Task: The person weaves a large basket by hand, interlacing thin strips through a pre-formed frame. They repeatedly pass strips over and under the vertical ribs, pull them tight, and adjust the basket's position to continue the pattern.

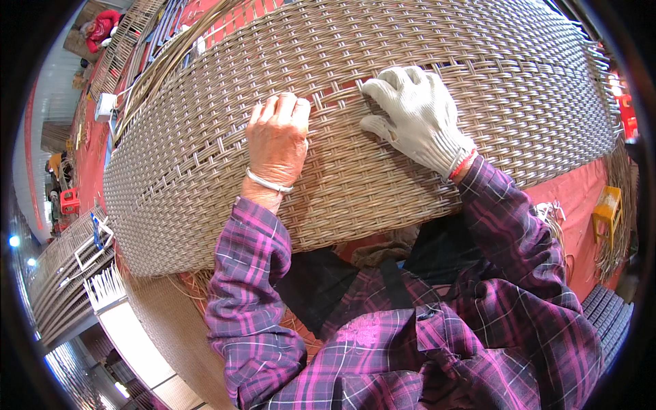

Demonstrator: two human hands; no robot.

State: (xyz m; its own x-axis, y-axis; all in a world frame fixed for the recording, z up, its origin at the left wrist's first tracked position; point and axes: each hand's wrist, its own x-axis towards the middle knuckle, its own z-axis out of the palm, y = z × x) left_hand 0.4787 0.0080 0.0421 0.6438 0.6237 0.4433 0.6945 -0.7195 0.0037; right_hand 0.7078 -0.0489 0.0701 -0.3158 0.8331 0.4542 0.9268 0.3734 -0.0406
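A large woven wicker panel (383, 171) in brown-grey synthetic rattan stretches across my lap and away from me. My left hand (279, 137), bare with a pale bracelet at the wrist, rests on it with the fingers curled and pressed together at a gap in the weave. To its right, my right hand (417, 113) wears a white knitted glove. Its fingers bend down toward the strands, with the thumb turned in and a dark patch between. What either hand grips is hidden beneath the fingers. Through the gap between the hands, red shows.
Long loose rattan strands (160, 65) lie beyond the panel's left side. A yellow stool (606, 213) stands at the right on the red floor covering (570, 205). A red stool (70, 201) and metal frames (68, 273) are at left. Another person (102, 31) in red works at the far left.
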